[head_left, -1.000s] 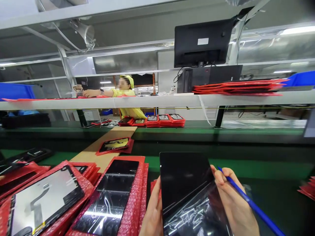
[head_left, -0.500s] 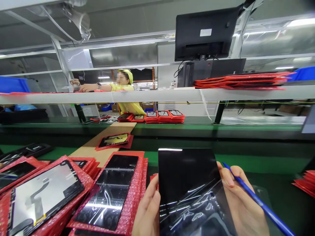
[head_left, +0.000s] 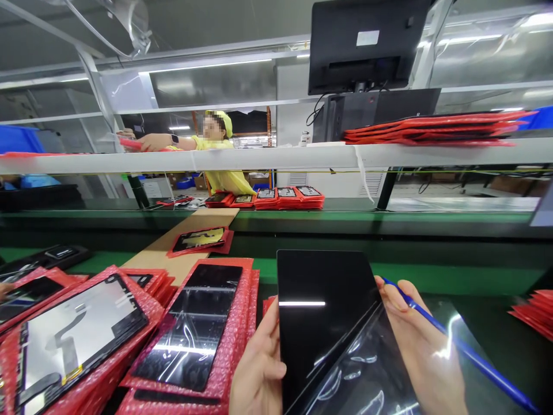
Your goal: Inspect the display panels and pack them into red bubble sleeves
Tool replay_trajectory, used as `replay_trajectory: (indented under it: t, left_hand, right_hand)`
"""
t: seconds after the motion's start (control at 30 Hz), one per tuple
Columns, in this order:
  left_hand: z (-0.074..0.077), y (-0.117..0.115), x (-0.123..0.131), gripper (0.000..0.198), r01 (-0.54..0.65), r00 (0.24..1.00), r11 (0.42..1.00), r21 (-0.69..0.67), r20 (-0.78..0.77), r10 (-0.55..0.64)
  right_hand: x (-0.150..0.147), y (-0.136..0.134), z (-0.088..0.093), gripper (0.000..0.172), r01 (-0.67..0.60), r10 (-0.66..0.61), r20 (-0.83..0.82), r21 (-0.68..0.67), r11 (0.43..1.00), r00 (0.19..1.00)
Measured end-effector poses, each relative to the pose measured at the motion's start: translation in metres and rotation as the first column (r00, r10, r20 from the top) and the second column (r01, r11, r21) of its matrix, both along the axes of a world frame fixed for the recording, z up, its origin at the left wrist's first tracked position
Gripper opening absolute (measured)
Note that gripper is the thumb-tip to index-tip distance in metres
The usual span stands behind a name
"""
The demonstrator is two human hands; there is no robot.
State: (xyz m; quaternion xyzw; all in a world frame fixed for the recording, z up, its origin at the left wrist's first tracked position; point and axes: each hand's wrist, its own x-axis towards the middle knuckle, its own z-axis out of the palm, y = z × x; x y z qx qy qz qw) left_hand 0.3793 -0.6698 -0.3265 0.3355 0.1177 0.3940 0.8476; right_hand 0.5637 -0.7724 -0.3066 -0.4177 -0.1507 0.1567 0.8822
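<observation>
The left hand [head_left: 259, 366] is pinching a glossy black display panel [head_left: 324, 288] by its left edge, thumb lapping onto the front face, so the panel is sitting tilted above the green counter [head_left: 488, 274], just right of red bubble-wrap sleeves [head_left: 244, 300] that are bearing another black screen [head_left: 190, 328]. The right hand [head_left: 419, 346] is keeping its fingers curled at the panel's right edge, closed around a blue pen-like stick [head_left: 470, 351]; whether that grip is also pinching the panel or the clear film [head_left: 358, 369], I cannot tell. The film is lying wrinkled across the panel's lower right and spreading over the right hand. Smudging seems the likeliest trouble, since the left thumb is pressing near bare-looking glass. The loose film could be folding back and trapping dust, and the stick's tip, pointing in near the edge, could be scratching the surface if the wrist turns. Should the left grip be slackening, the panel could slip.
</observation>
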Motion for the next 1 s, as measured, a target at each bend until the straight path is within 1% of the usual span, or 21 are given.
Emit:
replay_trajectory:
  t: [0.07,0.17,0.2,0.27,0.37,0.47,0.57,0.63,0.8,0.87,0.93,1.0]
  left_hand:
    - [0.009,-0.003,0.001,0.062,0.039,0.996,0.999,-0.020,0.079,-0.038]
    - [0.025,-0.008,0.003,0.047,0.187,0.964,0.980,-0.063,0.206,-0.170]
    - [0.029,-0.009,0.004,0.043,0.218,0.955,0.972,-0.082,0.223,-0.195]
    - [0.032,-0.009,0.004,0.040,0.226,0.955,0.967,-0.118,0.222,-0.196]
    - [0.028,-0.006,0.006,0.048,0.194,0.971,0.974,-0.114,0.166,-0.174]
    - [0.025,-0.003,0.007,0.065,0.212,0.972,0.973,-0.089,0.126,-0.200]
    - [0.024,-0.001,0.007,0.075,0.235,0.965,0.963,-0.133,0.153,-0.215]
    - [0.021,0.001,0.007,0.079,0.241,0.965,0.956,-0.166,0.149,-0.217]
    - [0.011,0.007,0.009,0.090,0.224,0.970,0.960,-0.170,0.133,-0.203]
    - [0.009,0.009,0.010,0.086,0.239,0.967,0.960,-0.144,0.120,-0.223]
    - [0.010,0.008,0.010,0.071,0.231,0.971,0.968,-0.095,0.086,-0.223]
    - [0.013,0.007,0.010,0.054,0.190,0.981,0.981,-0.034,0.050,-0.188]
  right_hand:
    - [0.001,0.000,-0.002,0.028,0.007,-0.007,-0.018,-0.010,1.000,1.000]
    - [0.002,0.002,-0.002,0.033,-0.021,0.022,-0.090,0.008,1.000,0.996]
    - [0.003,0.003,0.000,0.035,-0.030,0.034,-0.120,0.031,0.999,0.992]
    - [0.003,0.005,0.005,0.034,-0.031,0.043,-0.151,0.082,0.996,0.988]
    - [0.001,0.009,0.013,0.029,-0.061,0.078,-0.156,0.111,0.992,0.985]
    - [0.002,0.014,0.015,0.031,-0.095,0.116,-0.193,0.118,0.988,0.974]
    - [0.006,0.017,0.011,0.036,-0.105,0.130,-0.237,0.116,0.988,0.963]
    - [0.009,0.018,0.006,0.037,-0.122,0.143,-0.231,0.101,0.987,0.962]
    - [0.015,0.021,0.001,0.034,-0.136,0.146,-0.189,0.064,0.989,0.971]
    - [0.016,0.022,0.000,0.032,-0.132,0.140,-0.177,0.057,0.990,0.974]
    - [0.020,0.021,-0.004,0.030,-0.134,0.143,-0.190,0.056,0.989,0.971]
    - [0.028,0.019,-0.012,0.028,-0.122,0.126,-0.188,0.031,0.992,0.974]
